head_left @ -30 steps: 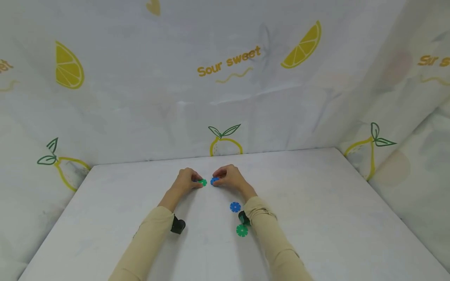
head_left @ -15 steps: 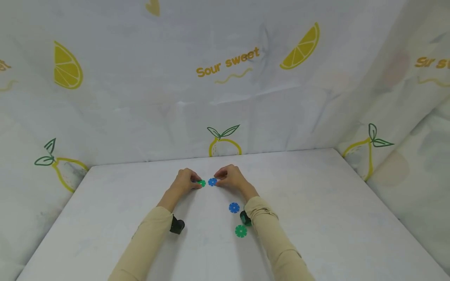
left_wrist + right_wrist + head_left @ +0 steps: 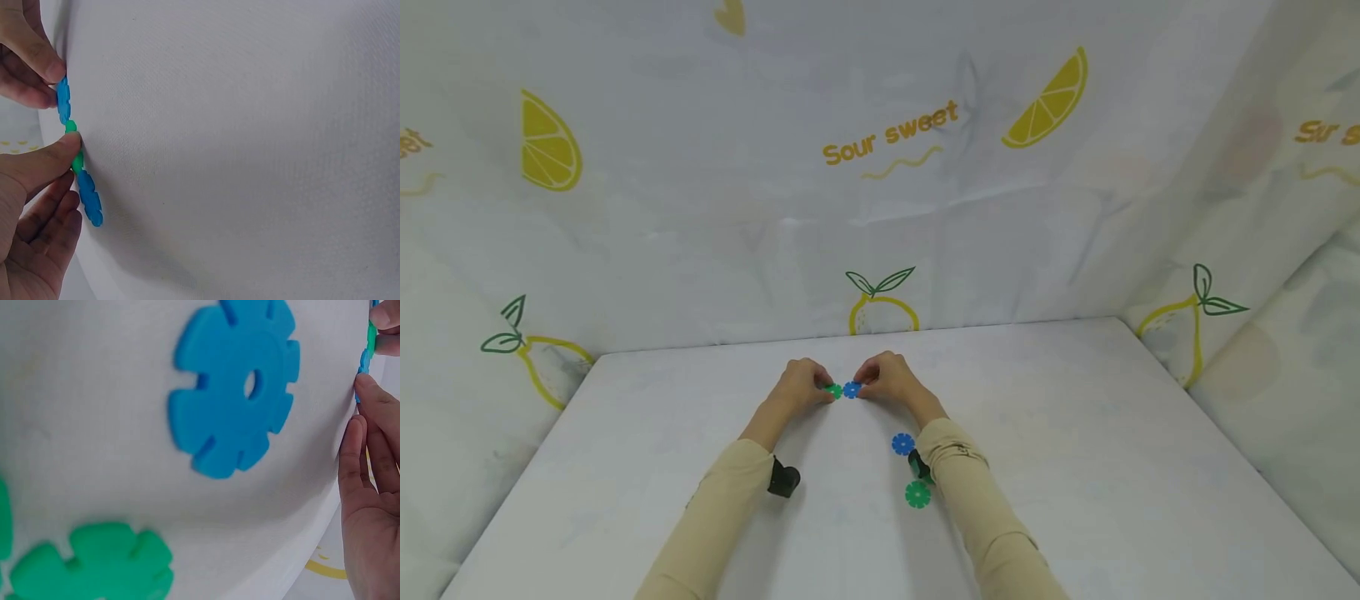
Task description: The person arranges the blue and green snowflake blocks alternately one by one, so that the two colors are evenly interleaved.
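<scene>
My left hand [image 3: 801, 386] pinches a notched green plastic disc [image 3: 836, 391] by its edge, between thumb and fingers. In the left wrist view, a blue disc [image 3: 90, 199] adjoins that green disc on the palm side; the head view hides it behind the hand. My right hand [image 3: 887, 379] pinches another notched blue disc [image 3: 852, 390]. The edges of this blue disc and the green disc meet between the two hands; whether their slots interlock, I cannot tell. Both hands are low over the white table, near its far side.
Nearer me lie a loose blue disc [image 3: 903, 444] and a loose green disc [image 3: 917, 494]. The right wrist view shows part of another green disc [image 3: 4, 519] at its left edge. Black wrist cameras [image 3: 785, 480] hang beneath the sleeves. A lemon-print cloth [image 3: 737, 208] stands behind the table.
The gap between the green disc and the right hand's blue disc has narrowed until their edges meet. The blue disc moved left. Both hands keep their pinch.
</scene>
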Available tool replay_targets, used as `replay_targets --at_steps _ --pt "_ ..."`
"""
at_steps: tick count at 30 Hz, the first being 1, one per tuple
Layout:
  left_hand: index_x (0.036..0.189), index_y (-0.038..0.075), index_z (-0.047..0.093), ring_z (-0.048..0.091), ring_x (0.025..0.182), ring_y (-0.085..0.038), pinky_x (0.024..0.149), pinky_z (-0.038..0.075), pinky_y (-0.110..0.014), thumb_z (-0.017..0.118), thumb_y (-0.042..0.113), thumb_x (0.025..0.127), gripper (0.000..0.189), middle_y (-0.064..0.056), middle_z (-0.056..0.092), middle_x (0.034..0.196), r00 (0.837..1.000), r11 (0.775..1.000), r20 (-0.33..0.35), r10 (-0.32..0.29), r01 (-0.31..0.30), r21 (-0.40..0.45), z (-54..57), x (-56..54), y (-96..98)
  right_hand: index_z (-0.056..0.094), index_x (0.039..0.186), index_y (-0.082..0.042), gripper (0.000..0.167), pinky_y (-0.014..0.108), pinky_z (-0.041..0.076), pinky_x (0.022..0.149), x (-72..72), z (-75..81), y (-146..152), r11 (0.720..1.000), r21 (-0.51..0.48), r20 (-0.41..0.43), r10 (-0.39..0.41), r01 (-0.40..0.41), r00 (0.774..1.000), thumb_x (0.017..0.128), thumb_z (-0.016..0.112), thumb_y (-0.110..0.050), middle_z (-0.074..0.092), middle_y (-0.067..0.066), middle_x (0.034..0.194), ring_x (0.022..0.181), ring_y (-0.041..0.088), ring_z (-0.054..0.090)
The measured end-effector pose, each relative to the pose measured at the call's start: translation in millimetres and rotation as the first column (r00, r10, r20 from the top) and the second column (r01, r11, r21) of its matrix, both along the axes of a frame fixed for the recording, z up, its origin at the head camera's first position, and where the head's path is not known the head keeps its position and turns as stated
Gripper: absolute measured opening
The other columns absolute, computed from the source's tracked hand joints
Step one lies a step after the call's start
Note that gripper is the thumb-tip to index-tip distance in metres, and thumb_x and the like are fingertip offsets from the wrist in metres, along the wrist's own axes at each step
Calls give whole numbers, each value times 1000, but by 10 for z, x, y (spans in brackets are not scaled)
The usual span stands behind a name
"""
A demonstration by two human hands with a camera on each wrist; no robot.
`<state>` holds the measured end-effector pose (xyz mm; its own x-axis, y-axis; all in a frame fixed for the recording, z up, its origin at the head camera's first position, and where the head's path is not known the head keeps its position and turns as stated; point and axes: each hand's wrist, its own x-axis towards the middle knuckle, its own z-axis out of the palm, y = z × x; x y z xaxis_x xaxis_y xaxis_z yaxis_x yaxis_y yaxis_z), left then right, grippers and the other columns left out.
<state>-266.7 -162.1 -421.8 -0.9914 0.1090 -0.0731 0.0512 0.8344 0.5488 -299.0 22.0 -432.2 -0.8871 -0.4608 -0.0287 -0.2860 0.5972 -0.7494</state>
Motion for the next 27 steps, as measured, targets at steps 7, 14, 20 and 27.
replay_targets --at_steps 7,14,20,27 --pt "94 3 73 56 85 -19 80 50 -36 80 10 77 20 -6 65 91 999 999 -15 -29 29 -46 16 -1 8 72 93 -3 16 23 51 74 -4 1 -6 1000 5 16 -11 11 1000 78 77 -1 68 3 86 76 12 56" --pt "97 2 74 57 84 -17 78 51 -34 80 9 76 23 -6 68 91 1000 1000 -13 -10 9 -22 -8 -9 -5 71 93 -3 16 24 50 75 -1 0 -10 1000 1 14 -9 9 1000 78 77 -1 68 3 87 77 13 56" --pt "98 2 75 54 85 -19 79 49 -36 82 11 75 25 -8 67 94 999 1000 -50 -21 21 0 -22 -13 -28 71 93 -3 16 24 51 76 -20 -22 -11 1000 4 2 -9 9 1000 78 78 -1 69 3 87 77 12 57" --pt "100 3 74 61 99 -27 89 49 -41 81 15 75 29 -13 69 106 992 997 -114 -63 68 46 -54 -31 -2 71 100 -2 22 26 52 80 -39 -15 79 997 -67 -10 31 -32 999 79 76 -2 70 7 97 86 16 64"
